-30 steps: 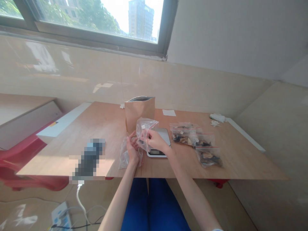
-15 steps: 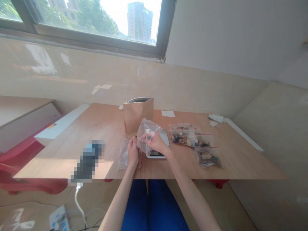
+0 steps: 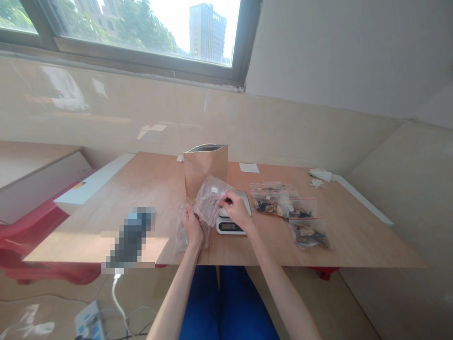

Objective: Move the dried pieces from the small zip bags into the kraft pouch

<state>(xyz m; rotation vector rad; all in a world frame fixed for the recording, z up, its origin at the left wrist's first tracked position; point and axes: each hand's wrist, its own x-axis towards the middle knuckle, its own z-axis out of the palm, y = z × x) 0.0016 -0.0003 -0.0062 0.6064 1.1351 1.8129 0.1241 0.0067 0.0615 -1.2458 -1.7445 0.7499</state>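
My left hand [image 3: 193, 227] is closed at the lower left end of a clear zip-lock bag [image 3: 208, 196], which lies tilted above the table. My right hand [image 3: 239, 211] has its fingers closed at the red-striped mouth of that bag. A small dark patch shows by its fingertips; I cannot tell whether it is a dried piece or shadow. Beneath the right hand sits a white kitchen scale [image 3: 228, 227] with a dark display. Flat under my left hand lies a stack of clear zip-lock bags [image 3: 181, 236]. Behind the hands stands an open brown paper pouch [image 3: 203, 165].
Several zip-lock bags with dark and tan dried pieces [image 3: 307, 231] lie to the right. A blurred-out phone-like object [image 3: 130, 236] with a white cable [image 3: 116, 297] is at left. White paper [image 3: 249, 167] and crumpled tissue [image 3: 320, 174] lie at the table's back.
My right hand has drawn back out of the bag to its mouth, uncovering the scale's display. The bag has tilted and shifted left; my left hand has turned slightly.
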